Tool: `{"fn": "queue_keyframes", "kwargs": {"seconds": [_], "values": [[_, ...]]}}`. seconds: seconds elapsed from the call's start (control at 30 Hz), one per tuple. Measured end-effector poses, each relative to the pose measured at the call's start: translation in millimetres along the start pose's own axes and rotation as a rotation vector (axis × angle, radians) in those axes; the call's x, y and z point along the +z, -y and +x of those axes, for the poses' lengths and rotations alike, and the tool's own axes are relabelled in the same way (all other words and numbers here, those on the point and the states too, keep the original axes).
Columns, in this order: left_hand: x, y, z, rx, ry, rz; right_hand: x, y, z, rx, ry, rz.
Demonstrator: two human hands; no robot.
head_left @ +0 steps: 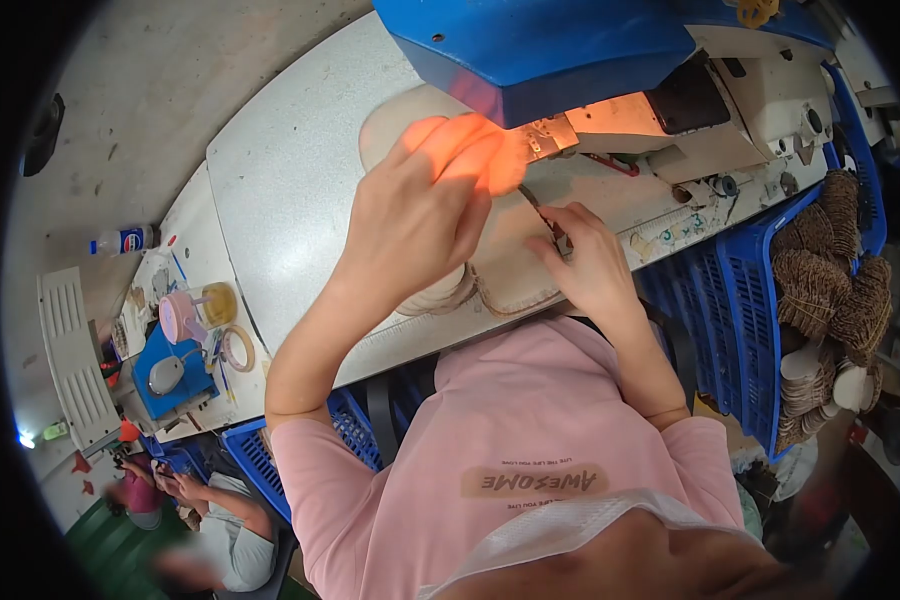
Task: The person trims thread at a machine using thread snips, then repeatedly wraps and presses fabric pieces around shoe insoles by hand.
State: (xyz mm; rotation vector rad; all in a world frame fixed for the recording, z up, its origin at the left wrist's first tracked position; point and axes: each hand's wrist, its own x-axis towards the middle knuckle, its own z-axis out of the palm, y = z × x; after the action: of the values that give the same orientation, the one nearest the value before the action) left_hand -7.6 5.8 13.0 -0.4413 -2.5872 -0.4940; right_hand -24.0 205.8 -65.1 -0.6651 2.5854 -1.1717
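My left hand [425, 210] reaches up under the lamp-lit front of a blue machine head [540, 60]. Its fingers are bent and pressed together, and whatever they hold is hidden. Beneath and behind that hand lies a pale, flat, sole-shaped piece [380, 125]. My right hand [595, 265] is closed, thumb and fingers pinching a narrow dark strip [558, 236]. Close by the right hand, another pale sole-shaped piece [505, 265] with a darker edge rests on the white worktable [280, 200]. Several similar pieces [440, 297] are stacked below my left wrist.
Right of the table, a blue crate [750, 340] stands beside bundles of brown, rough-edged pieces [815, 285]. A black phone [688, 95] lies near the machine. Leftward are a pink cup [178, 318], a tape roll [237, 350] and a bottle [125, 241]. Another person [235, 530] sits lower left.
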Motion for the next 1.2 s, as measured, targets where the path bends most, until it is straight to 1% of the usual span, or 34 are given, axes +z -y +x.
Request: {"fn": "queue_keyframes", "kwargs": {"seconds": [0.03,0.07,0.17,0.27,0.33,0.47,0.53,0.67,0.77,0.93,1.03,1.07,1.13,1.2], "values": [[0,2,-3,0.023,0.009,0.005,1,0,-1,0.015,0.014,0.014],[0,3,-4,0.046,0.019,0.010,2,0,-2,-0.013,-0.007,-0.005],[-5,5,4,-0.015,0.130,-0.017,6,2,-5,-0.076,-0.061,-0.060],[-1,10,6,-0.017,0.079,-0.062,12,5,-9,-0.102,-0.090,-0.094],[0,7,6,-0.036,0.067,-0.018,14,6,-11,-0.127,-0.109,-0.103],[2,-3,5,-0.033,0.045,0.060,14,5,-10,-0.146,-0.134,-0.048],[3,-10,3,-0.038,0.043,0.045,14,4,-8,-0.162,-0.156,-0.009],[7,-21,1,-0.075,0.041,0.096,15,2,-6,-0.095,-0.104,0.065],[9,-22,2,-0.140,0.040,0.115,15,4,-5,-0.069,-0.112,0.093],[16,2,2,-0.181,-0.033,-0.053,19,2,-7,-0.140,-0.168,0.115],[13,5,-7,-0.156,-0.118,-0.031,15,4,-11,-0.075,-0.121,0.143],[12,4,-13,-0.138,-0.154,-0.009,12,4,-12,-0.065,-0.083,0.202],[5,5,-29,-0.157,-0.155,-0.057,2,3,-14,-0.044,-0.010,0.321],[-3,9,-52,-0.200,-0.140,-0.119,-11,2,-17,-0.108,0.123,0.350]]}}
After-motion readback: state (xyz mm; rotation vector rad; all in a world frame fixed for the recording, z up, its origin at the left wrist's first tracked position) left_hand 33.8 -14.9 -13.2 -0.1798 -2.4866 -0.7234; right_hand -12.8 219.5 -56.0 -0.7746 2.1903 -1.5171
